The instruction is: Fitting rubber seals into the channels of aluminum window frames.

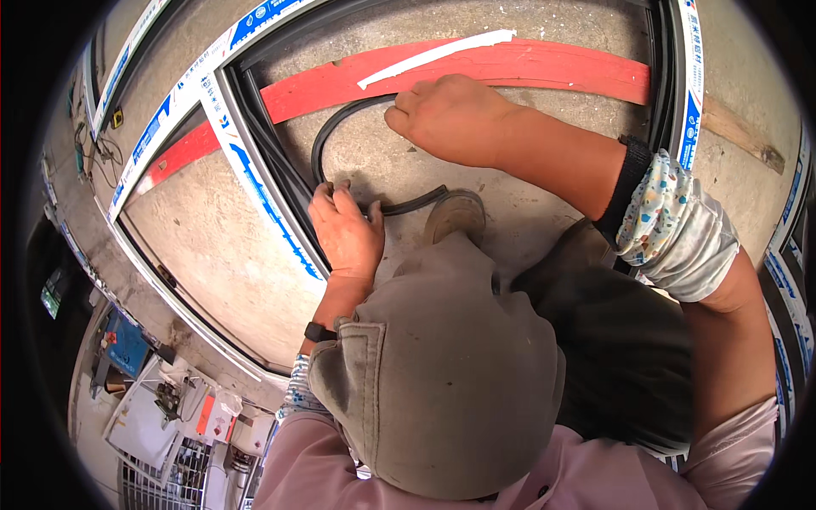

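A black rubber seal strip [320,146] curves in a loop above the concrete floor, inside a window frame [228,127] covered with blue and white film. My right hand [442,119] is closed around the upper part of the loop. Along the frame's inner left edge, my left hand [348,231] has its fingers bent onto the strip and pressed down there. From under my left hand the loose end of the strip runs right, reaching the tip of my shoe [456,214]. The fingertips of my right hand are partly hidden.
A red board [578,70] lies across under the frame, with a white strip [438,58] on it. More film-covered frames [157,140] stand on the left and right. At the lower left are a blue box [127,340] and a cluttered work surface [140,425].
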`<state>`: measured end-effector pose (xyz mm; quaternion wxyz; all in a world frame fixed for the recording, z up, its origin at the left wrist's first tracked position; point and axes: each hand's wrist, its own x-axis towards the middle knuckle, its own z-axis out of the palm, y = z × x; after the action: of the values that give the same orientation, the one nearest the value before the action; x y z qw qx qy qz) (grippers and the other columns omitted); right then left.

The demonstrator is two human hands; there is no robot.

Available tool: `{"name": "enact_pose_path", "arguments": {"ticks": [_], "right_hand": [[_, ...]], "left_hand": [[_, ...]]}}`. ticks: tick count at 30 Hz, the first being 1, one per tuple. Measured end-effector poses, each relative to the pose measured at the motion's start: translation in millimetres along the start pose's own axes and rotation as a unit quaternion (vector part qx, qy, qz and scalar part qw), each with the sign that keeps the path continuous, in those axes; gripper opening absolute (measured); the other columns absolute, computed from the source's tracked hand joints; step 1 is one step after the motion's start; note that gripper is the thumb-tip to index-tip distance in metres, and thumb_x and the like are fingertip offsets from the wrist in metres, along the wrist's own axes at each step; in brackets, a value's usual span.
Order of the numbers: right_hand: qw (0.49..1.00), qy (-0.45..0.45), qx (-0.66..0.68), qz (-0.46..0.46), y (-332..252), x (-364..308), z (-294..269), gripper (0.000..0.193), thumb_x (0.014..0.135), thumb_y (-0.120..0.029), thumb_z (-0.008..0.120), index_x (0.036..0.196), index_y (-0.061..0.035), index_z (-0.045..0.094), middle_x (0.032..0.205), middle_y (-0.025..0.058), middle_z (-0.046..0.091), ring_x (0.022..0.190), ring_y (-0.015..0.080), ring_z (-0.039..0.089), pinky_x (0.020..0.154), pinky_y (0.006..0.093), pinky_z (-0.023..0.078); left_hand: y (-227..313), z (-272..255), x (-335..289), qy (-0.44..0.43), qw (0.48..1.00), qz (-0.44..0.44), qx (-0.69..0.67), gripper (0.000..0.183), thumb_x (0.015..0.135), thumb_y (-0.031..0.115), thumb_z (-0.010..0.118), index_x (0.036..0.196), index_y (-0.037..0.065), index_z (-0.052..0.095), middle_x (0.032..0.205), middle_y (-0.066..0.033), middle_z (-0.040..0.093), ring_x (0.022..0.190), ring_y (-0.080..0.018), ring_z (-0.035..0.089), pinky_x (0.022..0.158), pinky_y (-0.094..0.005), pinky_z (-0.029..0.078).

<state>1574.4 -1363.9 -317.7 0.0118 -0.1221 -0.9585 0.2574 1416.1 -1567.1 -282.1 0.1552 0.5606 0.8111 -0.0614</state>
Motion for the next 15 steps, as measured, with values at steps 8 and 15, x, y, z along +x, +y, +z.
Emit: {"name": "enact_pose_path", "arguments": {"ticks": [8,15], "right_hand": [[0.99,-0.081,-0.026,0.109,0,-34,24,0.027,0.08,-0.011,0.058,0.105,-0.0013,0.06,0.086,0.0098,0.066,0.076,0.026,0.068,0.063,0.0375,0.055],[0.973,-0.003,-0.153,0.172,9,-53,23,0.028,0.081,-0.011,0.057,0.107,-0.001,0.06,0.08,0.0113,0.069,0.07,0.0258,0.069,0.06,0.0368,0.054]], "left_hand": [[-30,-22,43,0.067,0.992,-0.1,0.029,0.072,0.077,0.018,0.077,0.136,0.0,0.042,0.129,-0.0262,0.05,0.119,-0.0429,0.051,0.099,-0.046,0.045],[-26,-27,67,0.069,0.99,-0.109,0.062,0.063,0.078,0.016,0.074,0.134,0.002,0.047,0.128,-0.0217,0.054,0.118,-0.0392,0.053,0.094,-0.0444,0.048]]}}
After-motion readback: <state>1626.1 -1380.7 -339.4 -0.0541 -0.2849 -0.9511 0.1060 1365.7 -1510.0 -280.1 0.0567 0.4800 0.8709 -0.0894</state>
